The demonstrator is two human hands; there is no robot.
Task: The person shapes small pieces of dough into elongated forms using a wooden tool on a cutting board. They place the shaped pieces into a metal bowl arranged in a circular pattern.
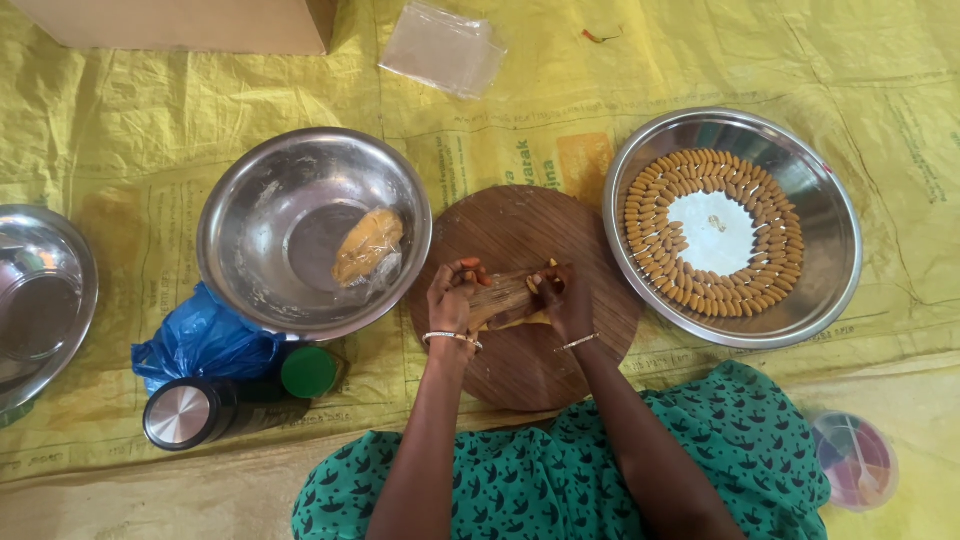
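Both my hands rest over a round wooden board. My left hand and my right hand pinch the two ends of a thin strip of yellow dough lying on the board. To the right stands a wide steel plate holding several small yellow dough pieces laid in curved rings around a white centre. To the left, a steel bowl holds a lump of yellow dough in clear wrap.
A second steel bowl sits at the far left. A blue plastic bag, a dark jar with a steel lid and a green cap lie below the bowl. A clear bag and cardboard box are at the top; a round lidded container lies lower right. A yellow printed sheet covers the floor.
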